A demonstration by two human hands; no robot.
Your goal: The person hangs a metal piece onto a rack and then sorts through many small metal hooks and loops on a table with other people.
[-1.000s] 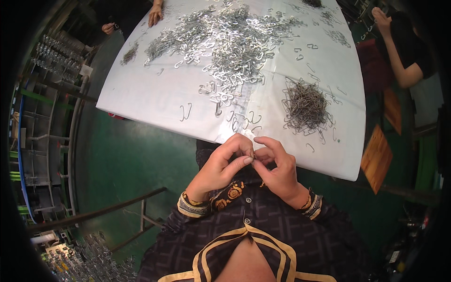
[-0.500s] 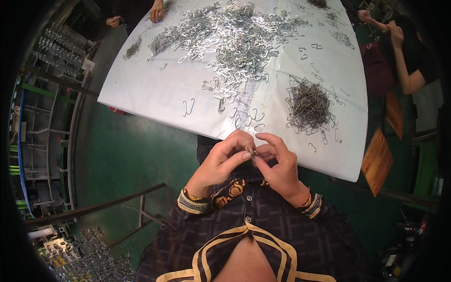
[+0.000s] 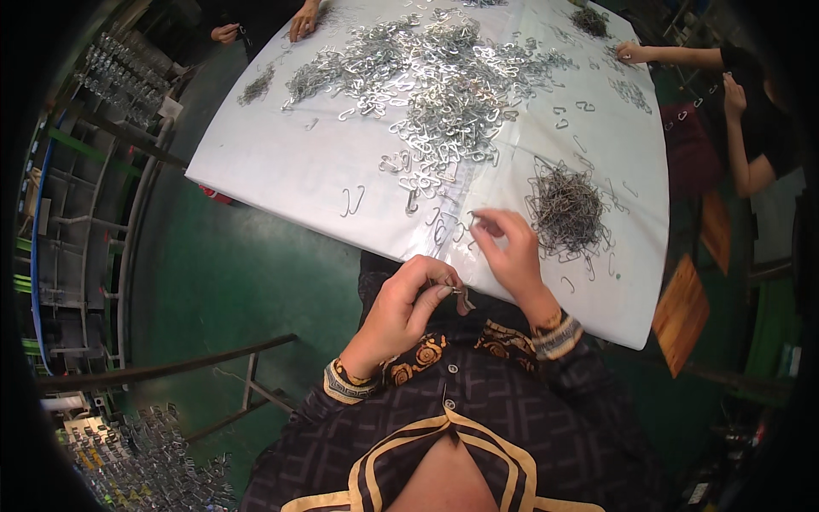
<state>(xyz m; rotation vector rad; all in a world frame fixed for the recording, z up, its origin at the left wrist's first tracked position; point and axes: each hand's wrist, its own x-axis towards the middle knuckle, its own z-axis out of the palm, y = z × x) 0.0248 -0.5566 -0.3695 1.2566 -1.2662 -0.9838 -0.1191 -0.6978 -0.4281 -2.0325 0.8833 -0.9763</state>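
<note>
My left hand (image 3: pixel 408 300), in front of the table's near edge, pinches a small metal hook (image 3: pixel 457 292) between thumb and fingertips. Most of that piece is hidden by the fingers. Over the edge of the white-covered table (image 3: pixel 281 188), my right hand (image 3: pixel 512 252) has thumb and forefinger closed on a thin bent wire hook (image 3: pixel 472 215); slight blur softens its fingertips. Several loose wire hooks (image 3: pixel 439 230) lie just left of that hand. To its right is a tangled pile of darker wire hooks (image 3: pixel 567 206).
A large heap of shiny metal clips (image 3: pixel 452 94) spreads over the table's middle. Co-workers' hands are at the far left (image 3: pixel 304 20) and far right (image 3: pixel 633 53). A metal rail (image 3: pixel 196 360) stands at left, near racks of clips (image 3: pixel 145 452). A wooden board (image 3: pixel 682 311) is at right.
My right hand has parted from my left and moved forward onto the table's edge by the loose hooks. My left hand keeps its pinch. At right, a co-worker's hand has reached onto the table.
</note>
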